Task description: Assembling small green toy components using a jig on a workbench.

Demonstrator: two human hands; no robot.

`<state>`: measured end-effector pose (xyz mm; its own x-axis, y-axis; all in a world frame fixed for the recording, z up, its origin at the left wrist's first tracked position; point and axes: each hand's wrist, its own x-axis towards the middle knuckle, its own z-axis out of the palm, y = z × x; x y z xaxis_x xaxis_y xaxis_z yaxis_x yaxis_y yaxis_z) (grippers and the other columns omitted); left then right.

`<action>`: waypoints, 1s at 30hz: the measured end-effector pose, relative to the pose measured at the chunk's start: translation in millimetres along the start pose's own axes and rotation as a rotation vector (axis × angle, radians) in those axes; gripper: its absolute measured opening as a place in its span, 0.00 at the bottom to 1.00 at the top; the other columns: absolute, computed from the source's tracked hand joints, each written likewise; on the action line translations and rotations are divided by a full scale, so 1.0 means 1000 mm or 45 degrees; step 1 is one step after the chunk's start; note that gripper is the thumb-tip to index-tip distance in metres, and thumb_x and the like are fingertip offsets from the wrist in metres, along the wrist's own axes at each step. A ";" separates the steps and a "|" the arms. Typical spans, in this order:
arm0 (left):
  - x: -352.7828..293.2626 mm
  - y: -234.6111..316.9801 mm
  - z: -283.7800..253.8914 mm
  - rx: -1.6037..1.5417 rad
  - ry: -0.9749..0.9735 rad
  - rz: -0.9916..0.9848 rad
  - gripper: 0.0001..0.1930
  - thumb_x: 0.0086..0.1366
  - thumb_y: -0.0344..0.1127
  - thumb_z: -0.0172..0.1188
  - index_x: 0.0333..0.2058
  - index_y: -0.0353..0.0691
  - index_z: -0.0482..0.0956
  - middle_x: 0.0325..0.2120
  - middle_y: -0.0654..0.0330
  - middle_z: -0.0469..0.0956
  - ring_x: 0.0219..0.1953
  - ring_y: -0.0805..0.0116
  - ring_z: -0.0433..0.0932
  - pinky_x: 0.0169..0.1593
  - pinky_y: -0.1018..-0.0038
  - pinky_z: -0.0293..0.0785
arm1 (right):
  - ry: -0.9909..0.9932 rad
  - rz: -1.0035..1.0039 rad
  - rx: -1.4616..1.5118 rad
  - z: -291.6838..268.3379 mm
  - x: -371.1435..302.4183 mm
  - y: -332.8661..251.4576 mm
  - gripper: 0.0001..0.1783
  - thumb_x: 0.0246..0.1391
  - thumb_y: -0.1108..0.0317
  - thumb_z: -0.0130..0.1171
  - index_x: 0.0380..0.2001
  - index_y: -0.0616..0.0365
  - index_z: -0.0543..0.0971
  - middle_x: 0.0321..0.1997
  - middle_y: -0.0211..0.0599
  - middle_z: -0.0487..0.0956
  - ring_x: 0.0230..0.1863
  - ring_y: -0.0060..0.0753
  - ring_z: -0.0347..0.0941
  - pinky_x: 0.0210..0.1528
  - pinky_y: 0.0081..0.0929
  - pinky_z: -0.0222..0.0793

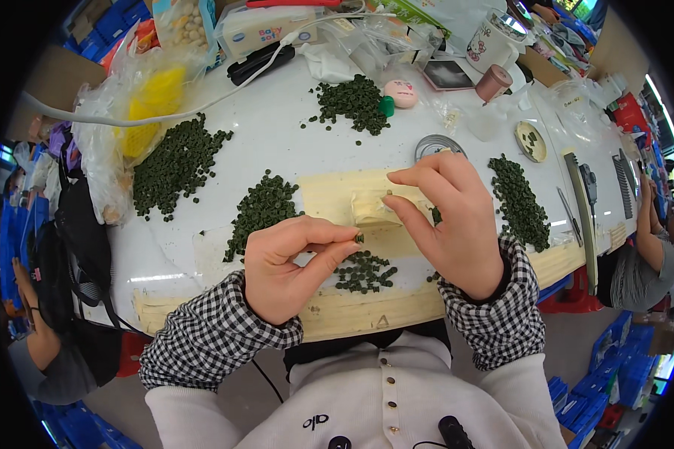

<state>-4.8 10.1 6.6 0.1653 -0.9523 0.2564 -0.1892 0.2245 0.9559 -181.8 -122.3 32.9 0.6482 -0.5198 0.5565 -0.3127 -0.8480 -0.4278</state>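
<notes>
My left hand [292,262] pinches a small dark green piece [359,239] between thumb and fingertip, just above the table's near side. My right hand [449,221] hovers beside a small cream block [373,208], its thumb and forefinger apart. Something tiny may sit at the right thumb tip; it is too small to make out. Under the block lies a yellowish board or sheet [322,191]. A little group of loose green pieces [367,272] lies below the hands. Left of it is a larger heap of green pieces [266,208]. My right hand partly hides a few more pieces.
Further green heaps lie at far left [178,166], back [350,105] and right [518,202]. A round metal tin [436,147], a small dish [531,142], tweezers [569,215] and a thread spool [493,83] stand around. A white cable [165,117] crosses the back left. People sit on both sides.
</notes>
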 end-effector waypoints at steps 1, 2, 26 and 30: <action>0.000 0.001 0.000 0.002 0.000 0.000 0.09 0.59 0.21 0.63 0.39 0.32 0.82 0.33 0.54 0.82 0.34 0.72 0.81 0.40 0.79 0.78 | 0.000 -0.002 -0.003 0.002 0.001 0.001 0.08 0.46 0.69 0.67 0.30 0.57 0.79 0.30 0.33 0.73 0.31 0.38 0.69 0.34 0.31 0.68; 0.000 0.001 0.001 0.003 0.000 0.000 0.09 0.59 0.21 0.63 0.39 0.32 0.82 0.33 0.54 0.82 0.34 0.72 0.81 0.40 0.79 0.78 | -0.003 -0.006 0.004 0.004 0.000 0.002 0.08 0.46 0.69 0.67 0.30 0.57 0.79 0.30 0.33 0.73 0.31 0.38 0.69 0.34 0.31 0.68; 0.001 0.004 0.001 0.112 -0.051 0.031 0.07 0.58 0.21 0.64 0.36 0.32 0.82 0.31 0.54 0.82 0.32 0.71 0.82 0.38 0.78 0.77 | -0.070 0.032 0.838 0.003 -0.010 -0.016 0.04 0.57 0.76 0.58 0.35 0.64 0.73 0.30 0.38 0.76 0.26 0.31 0.73 0.30 0.23 0.70; 0.001 0.003 0.002 0.092 -0.048 0.031 0.07 0.58 0.21 0.64 0.37 0.32 0.82 0.31 0.54 0.82 0.32 0.70 0.82 0.38 0.78 0.77 | -0.072 0.051 0.836 0.002 -0.010 -0.016 0.04 0.57 0.76 0.58 0.35 0.64 0.73 0.30 0.38 0.76 0.26 0.31 0.74 0.30 0.23 0.70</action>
<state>-7.2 9.2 9.8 0.1238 -0.9541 0.2726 -0.2624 0.2335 0.9363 -181.5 -103.4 32.6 0.6862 -0.5279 0.5005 0.1394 -0.5799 -0.8027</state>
